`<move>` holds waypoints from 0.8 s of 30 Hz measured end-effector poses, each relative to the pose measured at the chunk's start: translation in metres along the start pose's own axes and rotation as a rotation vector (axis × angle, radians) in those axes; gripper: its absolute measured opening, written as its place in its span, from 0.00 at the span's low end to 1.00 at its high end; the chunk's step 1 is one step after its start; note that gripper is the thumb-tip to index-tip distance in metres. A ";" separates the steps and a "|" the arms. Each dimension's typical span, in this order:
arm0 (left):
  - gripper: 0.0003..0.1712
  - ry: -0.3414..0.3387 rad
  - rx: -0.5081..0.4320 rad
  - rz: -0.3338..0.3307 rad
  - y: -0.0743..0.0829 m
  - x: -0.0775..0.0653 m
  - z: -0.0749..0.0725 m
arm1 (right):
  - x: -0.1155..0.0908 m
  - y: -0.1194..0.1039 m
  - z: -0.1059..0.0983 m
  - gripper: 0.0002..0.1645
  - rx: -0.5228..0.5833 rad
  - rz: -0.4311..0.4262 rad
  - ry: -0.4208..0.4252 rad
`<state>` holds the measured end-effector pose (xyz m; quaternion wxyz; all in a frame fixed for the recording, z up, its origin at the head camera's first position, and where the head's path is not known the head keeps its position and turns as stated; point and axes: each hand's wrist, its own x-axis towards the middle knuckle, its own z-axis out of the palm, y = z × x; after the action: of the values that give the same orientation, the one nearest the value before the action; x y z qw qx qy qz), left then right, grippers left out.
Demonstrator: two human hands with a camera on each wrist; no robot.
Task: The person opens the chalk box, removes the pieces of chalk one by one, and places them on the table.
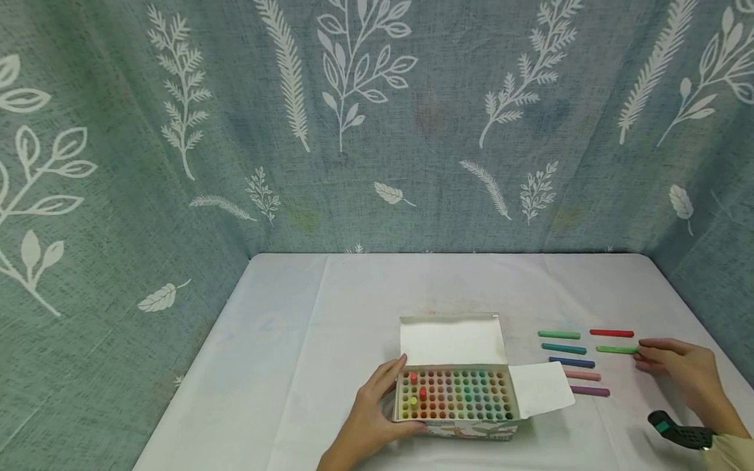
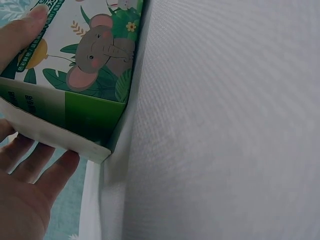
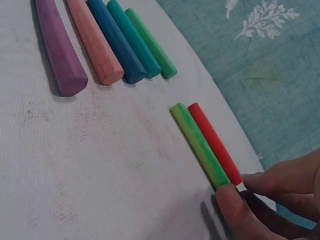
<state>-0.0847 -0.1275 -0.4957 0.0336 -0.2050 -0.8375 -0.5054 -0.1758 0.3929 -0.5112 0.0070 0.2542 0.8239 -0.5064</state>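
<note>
An open box (image 1: 489, 430) stands on the white counter (image 1: 294, 366), with its lid (image 1: 452, 340) raised at the back and its side flap (image 1: 542, 389) spread to the right. The left hand (image 1: 374, 407) grips the left end of this box: the thumb lies on the printed face with a grey elephant (image 2: 92, 55), and the fingers are on the other side. Inside the box there is a grid of round holes, where two red sticks (image 1: 423, 393) and one yellow stick (image 1: 413, 401) show their ends.

To the right of the box, the right hand (image 1: 680, 367) holds the right end of a light green chalk stick (image 1: 615, 349) narrowly between the thumb and the fingers. A red chalk stick (image 1: 612, 333) lies just beside it, nearly parallel. Near these two, on their left, five more sticks make a row: green (image 1: 559, 335), teal (image 1: 563, 348), blue (image 1: 571, 361), pink (image 1: 584, 375) and purple (image 1: 592, 391). In the head view, the flap hides the left ends of the pink and purple ones. A leaf-patterned curtain (image 1: 235, 131) hangs behind the counter.
</note>
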 end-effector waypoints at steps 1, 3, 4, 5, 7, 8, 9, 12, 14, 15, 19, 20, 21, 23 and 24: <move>0.58 0.000 0.009 0.007 -0.001 0.000 0.000 | 0.000 0.000 0.000 0.25 -0.014 -0.007 0.006; 0.58 -0.001 0.023 0.025 -0.001 0.000 0.000 | 0.000 -0.001 0.000 0.25 -0.047 -0.024 0.016; 0.58 0.000 0.024 0.029 -0.001 0.000 0.000 | -0.001 -0.002 0.001 0.25 -0.067 -0.035 0.022; 0.58 -0.001 0.024 0.034 -0.001 0.000 0.000 | -0.003 -0.004 0.001 0.26 -0.086 -0.048 0.025; 0.57 -0.001 0.024 0.034 -0.001 -0.001 0.000 | -0.009 -0.011 0.002 0.27 -0.119 -0.072 0.024; 0.57 -0.001 0.022 0.030 -0.001 -0.001 0.000 | -0.013 -0.016 0.003 0.28 -0.132 -0.095 0.020; 0.57 0.000 0.018 0.022 0.000 -0.001 0.000 | -0.018 -0.021 0.004 0.28 -0.143 -0.121 0.015; 0.57 0.003 0.018 0.011 0.001 -0.001 -0.001 | -0.034 -0.040 0.008 0.28 -0.162 -0.228 -0.007; 0.57 0.002 0.020 0.010 0.001 -0.001 -0.001 | -0.045 -0.053 0.010 0.26 -0.170 -0.317 -0.026; 0.57 -0.001 0.019 0.008 0.001 -0.001 -0.001 | -0.051 -0.059 0.010 0.26 -0.175 -0.355 -0.035; 0.57 -0.004 0.031 0.021 0.000 0.000 -0.001 | -0.071 -0.083 0.012 0.23 -0.193 -0.503 -0.063; 0.57 -0.003 0.030 0.019 0.000 0.000 -0.001 | -0.076 -0.089 0.013 0.22 -0.190 -0.534 -0.073; 0.57 -0.002 0.035 0.027 0.000 0.000 -0.001 | -0.080 -0.094 0.014 0.20 -0.187 -0.564 -0.086; 0.58 -0.001 0.046 0.040 0.000 0.000 -0.001 | -0.088 -0.103 0.015 0.18 -0.168 -0.614 -0.117; 0.58 -0.001 0.053 0.047 0.000 0.000 -0.001 | -0.092 -0.107 0.016 0.17 -0.158 -0.635 -0.135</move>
<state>-0.0849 -0.1281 -0.4950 0.0504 -0.2240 -0.8456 -0.4819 -0.1453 0.3034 -0.4049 -0.0767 -0.0506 0.8964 -0.4336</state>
